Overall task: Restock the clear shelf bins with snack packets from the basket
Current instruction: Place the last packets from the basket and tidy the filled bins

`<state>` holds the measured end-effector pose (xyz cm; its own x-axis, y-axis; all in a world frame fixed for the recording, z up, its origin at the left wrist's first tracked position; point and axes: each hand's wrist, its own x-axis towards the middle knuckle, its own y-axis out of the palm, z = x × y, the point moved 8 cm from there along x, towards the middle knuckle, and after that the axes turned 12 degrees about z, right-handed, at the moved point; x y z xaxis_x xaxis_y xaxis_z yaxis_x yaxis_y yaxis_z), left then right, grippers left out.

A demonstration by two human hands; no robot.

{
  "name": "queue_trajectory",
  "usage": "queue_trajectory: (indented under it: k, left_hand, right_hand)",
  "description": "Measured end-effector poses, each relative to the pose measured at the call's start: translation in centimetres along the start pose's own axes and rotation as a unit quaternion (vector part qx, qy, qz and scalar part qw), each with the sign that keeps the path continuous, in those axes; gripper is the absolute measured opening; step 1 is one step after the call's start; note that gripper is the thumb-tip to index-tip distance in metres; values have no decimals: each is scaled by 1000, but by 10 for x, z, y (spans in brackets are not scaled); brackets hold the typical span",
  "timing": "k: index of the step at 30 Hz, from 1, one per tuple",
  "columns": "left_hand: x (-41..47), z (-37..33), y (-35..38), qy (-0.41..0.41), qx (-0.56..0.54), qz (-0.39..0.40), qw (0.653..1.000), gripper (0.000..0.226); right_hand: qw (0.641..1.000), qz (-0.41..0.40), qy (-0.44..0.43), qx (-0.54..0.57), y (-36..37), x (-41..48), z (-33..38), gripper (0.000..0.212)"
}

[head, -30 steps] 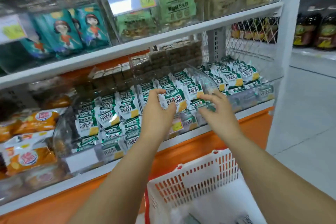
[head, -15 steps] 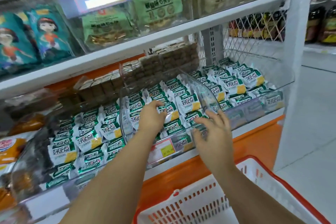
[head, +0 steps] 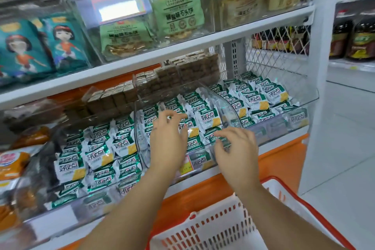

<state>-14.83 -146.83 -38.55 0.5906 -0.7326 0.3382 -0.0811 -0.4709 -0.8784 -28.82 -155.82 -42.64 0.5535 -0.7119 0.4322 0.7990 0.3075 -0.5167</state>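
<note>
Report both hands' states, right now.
Left hand: bent over the packets in the middle bin; grip cannot be told.
Right hand: open, fingers spread, holding nothing.

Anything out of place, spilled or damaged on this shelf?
Nothing stands out. The green-and-white packets lie loosely heaped inside the clear bins, none over a rim or on the floor.

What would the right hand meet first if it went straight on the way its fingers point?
Probably the green-and-white snack packets at the front of the middle clear bin, beyond the right hand; depth is unclear.
</note>
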Motion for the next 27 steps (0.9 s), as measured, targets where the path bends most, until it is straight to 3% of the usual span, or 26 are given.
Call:
queue_trajectory:
  k: [3,6,9,13,20,23,27]
  left_hand:
    - [-66,-15,3,139,-5,13,990,21]
    - [-105,11,32,177,5,97,979,23]
    - [-131,59,72,160,39,159,974,21]
    - [-165,111,123,127,34,204,970,29]
    - [-201,148,161,95,20,147,984,25]
    - [-201,155,163,68,-7,145,987,25]
    - [-200,158,167,44,-15,173,984,30]
  right_hand:
    - [990,106,-86,46,-1,0,31,19]
    - [978,169,-112,48,15,-20,29,18]
    - [966,237,-95,44,54,-57,2,18]
    - [930,367,-7,-13,112,-100,-61,15]
    - [767,612,103,-160,195,-214,-179,27]
    - [719,657,138,-179,221,-245,-197,46]
    - [717,657,162,-168,260,-259,-210,61]
